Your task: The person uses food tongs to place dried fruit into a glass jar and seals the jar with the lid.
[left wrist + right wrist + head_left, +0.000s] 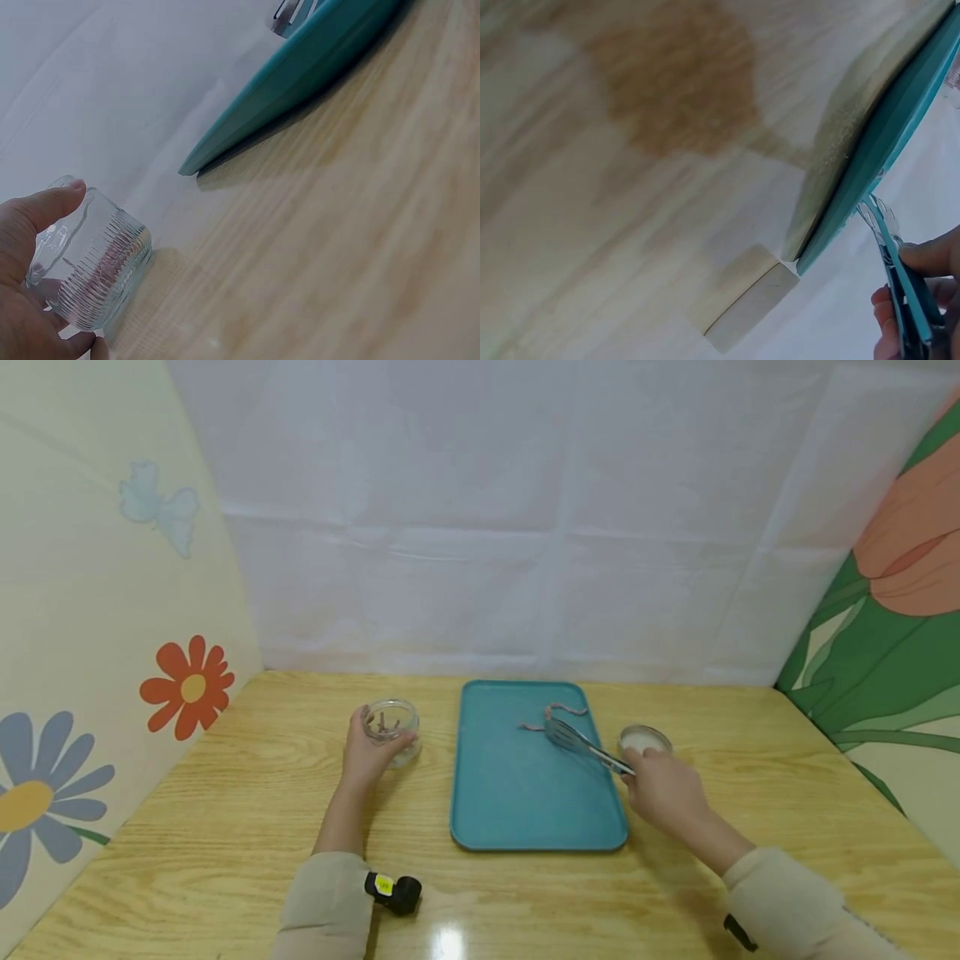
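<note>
Tongs (581,745) of metal are gripped by the right hand (663,789), whose fingers are curled round the handle end just past the right edge of a teal tray (517,793). The tips of the tongs reach over the far part of the tray, right beside thin pinkish strips (555,714) that lie on its surface; whether the tips touch the strips cannot be told. In the right wrist view the tongs (900,277) are seen from close by, pinched between fingers (930,259) with the tray's edge (870,172) just beside them.

A small glass jar (392,727) is held by the left hand (367,756) on the table, well to the left of the tray. The hand is wrapped round the jar's near side, thumb and fingers curled against the glass. Dark, thin pieces are seen inside the jar. In the left wrist view the jar (94,274) shows ribbed glass with a thumb (45,206) pressed to its rim, and pinkish content shows through the wall.

A round dish (645,741) with white content sits on the table just beyond the right hand, beside the tray's right edge.

All of it rests on a light wooden table (225,827). Panels painted with flowers stand at the left and right, and a white sheet hangs behind. Beige sleeves cover both forearms.
</note>
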A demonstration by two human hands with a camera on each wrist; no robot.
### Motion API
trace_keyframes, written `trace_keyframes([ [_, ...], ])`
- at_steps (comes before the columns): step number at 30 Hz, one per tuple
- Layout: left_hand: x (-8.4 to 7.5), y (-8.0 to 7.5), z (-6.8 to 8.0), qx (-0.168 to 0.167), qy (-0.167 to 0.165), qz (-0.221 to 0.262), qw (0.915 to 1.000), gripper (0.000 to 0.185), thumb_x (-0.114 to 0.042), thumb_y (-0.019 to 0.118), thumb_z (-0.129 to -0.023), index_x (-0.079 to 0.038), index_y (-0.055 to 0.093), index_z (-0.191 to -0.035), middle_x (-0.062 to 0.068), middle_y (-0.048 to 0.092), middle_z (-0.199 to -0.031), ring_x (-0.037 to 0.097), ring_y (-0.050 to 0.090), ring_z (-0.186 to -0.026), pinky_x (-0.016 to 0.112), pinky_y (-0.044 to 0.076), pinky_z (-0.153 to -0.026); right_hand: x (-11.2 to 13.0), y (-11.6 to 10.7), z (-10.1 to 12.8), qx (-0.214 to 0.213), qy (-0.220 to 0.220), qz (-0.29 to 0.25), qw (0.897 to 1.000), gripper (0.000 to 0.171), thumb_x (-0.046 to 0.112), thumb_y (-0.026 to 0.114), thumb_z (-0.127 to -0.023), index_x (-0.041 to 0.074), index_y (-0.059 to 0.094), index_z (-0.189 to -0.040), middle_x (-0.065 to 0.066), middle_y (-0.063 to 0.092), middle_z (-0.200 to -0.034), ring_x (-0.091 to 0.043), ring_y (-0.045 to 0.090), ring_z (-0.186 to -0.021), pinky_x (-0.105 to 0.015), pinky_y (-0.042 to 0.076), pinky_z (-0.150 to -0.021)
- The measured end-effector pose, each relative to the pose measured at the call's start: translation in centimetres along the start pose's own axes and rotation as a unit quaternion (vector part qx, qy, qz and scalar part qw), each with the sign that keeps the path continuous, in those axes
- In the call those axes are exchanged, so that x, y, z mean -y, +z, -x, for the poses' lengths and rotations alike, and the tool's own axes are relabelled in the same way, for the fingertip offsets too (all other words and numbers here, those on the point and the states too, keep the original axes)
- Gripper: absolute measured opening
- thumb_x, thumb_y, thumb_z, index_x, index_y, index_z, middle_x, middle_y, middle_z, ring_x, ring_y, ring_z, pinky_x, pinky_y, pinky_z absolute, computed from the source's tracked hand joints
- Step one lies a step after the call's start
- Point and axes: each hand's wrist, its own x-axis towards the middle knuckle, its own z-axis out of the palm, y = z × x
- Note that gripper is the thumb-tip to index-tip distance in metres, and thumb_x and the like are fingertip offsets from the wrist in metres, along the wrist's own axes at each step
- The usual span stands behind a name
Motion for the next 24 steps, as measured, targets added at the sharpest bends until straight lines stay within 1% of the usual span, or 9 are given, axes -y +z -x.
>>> trace_keyframes([
  [7, 0.05, -0.05, -0.03, -0.001, 0.001, -0.008, 1.0, 0.097, -0.031, 0.07, -0.072, -0.01, 0.002, -0.138, 0.019, 0.014, -0.138, 0.037, 0.018, -0.122, 0.047, 0.023, -0.095, 0.11, 0.35, 0.22, -0.006, 0.002, 0.004, 1.0, 0.017, 0.014, 0.066, -0.074, 0.007, 0.053, -0.083, -0.004, 0.042, -0.06, -0.022, 0.045, -0.049, -0.034, 0.033, -0.034],
  [12, 0.02, -0.04, 0.0, -0.001, 0.002, -0.011, 0.9999, 0.096, -0.03, 0.07, -0.072, -0.009, 0.002, -0.138, 0.019, 0.015, -0.138, 0.038, 0.018, -0.122, 0.047, 0.022, -0.096, 0.04, 0.42, 0.33, -0.018, 0.004, -0.006, 1.0, 0.017, 0.013, 0.065, -0.074, 0.007, 0.054, -0.085, -0.004, 0.042, -0.061, -0.023, 0.046, -0.05, -0.034, 0.033, -0.035],
  [15, 0.03, -0.03, -0.02, 0.0, 0.002, -0.01, 0.9999, 0.096, -0.03, 0.07, -0.072, -0.009, 0.002, -0.138, 0.019, 0.015, -0.138, 0.038, 0.018, -0.122, 0.047, 0.022, -0.096, -0.09, 0.34, 0.47, -0.02, 0.009, -0.016, 1.0, 0.015, 0.012, 0.064, -0.075, 0.007, 0.052, -0.082, -0.004, 0.042, -0.061, -0.024, 0.046, -0.05, -0.035, 0.032, -0.035],
  [17, 0.05, -0.01, -0.05, 0.0, 0.003, -0.009, 1.0, 0.096, -0.03, 0.07, -0.072, -0.009, 0.002, -0.138, 0.019, 0.015, -0.138, 0.038, 0.018, -0.122, 0.047, 0.022, -0.096, -0.21, 0.18, 0.54, -0.016, 0.013, -0.021, 1.0, 0.015, 0.013, 0.063, -0.076, 0.008, 0.05, -0.079, -0.004, 0.041, -0.061, -0.022, 0.044, -0.047, -0.034, 0.031, -0.034],
  [24, 0.19, 0.03, -0.13, -0.003, 0.001, -0.009, 1.0, 0.096, -0.03, 0.07, -0.072, -0.009, 0.003, -0.138, 0.019, 0.016, -0.138, 0.037, 0.018, -0.122, 0.046, 0.021, -0.096, -0.65, -0.39, 0.45, -0.016, 0.029, -0.034, 0.999, 0.023, 0.013, 0.061, -0.079, 0.011, 0.04, -0.069, -0.002, 0.037, -0.057, -0.018, 0.036, -0.044, -0.031, 0.027, -0.033],
])
